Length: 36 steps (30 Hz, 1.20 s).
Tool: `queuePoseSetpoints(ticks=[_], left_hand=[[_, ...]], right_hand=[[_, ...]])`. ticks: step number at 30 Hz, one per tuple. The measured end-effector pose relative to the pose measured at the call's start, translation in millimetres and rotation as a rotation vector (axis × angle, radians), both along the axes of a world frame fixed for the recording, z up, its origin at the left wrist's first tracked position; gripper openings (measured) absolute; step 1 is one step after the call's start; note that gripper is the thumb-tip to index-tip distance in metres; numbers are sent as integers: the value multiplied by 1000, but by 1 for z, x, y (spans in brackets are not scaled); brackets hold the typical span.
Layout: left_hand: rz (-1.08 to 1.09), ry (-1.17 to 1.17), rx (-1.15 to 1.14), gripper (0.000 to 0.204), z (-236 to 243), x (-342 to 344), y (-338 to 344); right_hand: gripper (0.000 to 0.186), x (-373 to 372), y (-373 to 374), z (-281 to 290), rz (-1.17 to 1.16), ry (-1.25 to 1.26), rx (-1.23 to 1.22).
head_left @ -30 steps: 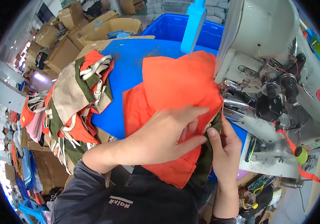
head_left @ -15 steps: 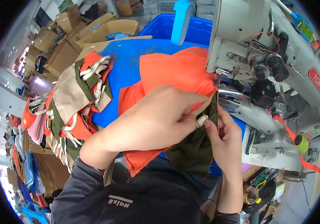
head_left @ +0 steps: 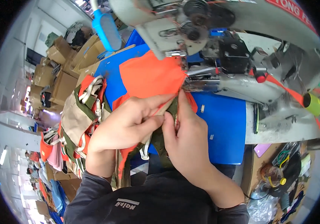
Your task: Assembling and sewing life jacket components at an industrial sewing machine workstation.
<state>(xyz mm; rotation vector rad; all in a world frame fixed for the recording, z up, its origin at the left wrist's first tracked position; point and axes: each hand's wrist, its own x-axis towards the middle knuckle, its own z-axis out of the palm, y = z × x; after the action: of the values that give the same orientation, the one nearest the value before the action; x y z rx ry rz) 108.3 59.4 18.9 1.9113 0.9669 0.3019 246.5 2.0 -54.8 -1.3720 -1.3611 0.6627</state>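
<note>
Hands meet at the middle of the head view, both pinched on the same piece of sewing. The left hand [head_left: 124, 125] is curled nearly closed, thumb and fingers gripping the orange fabric [head_left: 148, 76] together with a beige strip at its edge. The right hand [head_left: 186, 140] lies just beside it, touching, its fingers closed on the olive green fabric [head_left: 159, 143] and its forefinger stretched toward twelve o'clock along the seam. The orange fabric spreads from the hands toward twelve o'clock across the blue table [head_left: 219, 127], and its far corner sits under the foot of the sewing machine [head_left: 242, 63], which fills the picture from twelve to three o'clock. At nine o'clock from the hands a pile of sewn pieces [head_left: 79, 123] in beige, green and orange lies on the table. Cardboard boxes [head_left: 51, 71] stand at ten o'clock, well apart.
</note>
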Motion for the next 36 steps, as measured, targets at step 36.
queuePoseSetpoints(ticks=[36], left_hand=[[-8, 35, 620, 45, -41, 39, -1]], right_hand=[[34, 26, 20, -30, 128, 719, -50]])
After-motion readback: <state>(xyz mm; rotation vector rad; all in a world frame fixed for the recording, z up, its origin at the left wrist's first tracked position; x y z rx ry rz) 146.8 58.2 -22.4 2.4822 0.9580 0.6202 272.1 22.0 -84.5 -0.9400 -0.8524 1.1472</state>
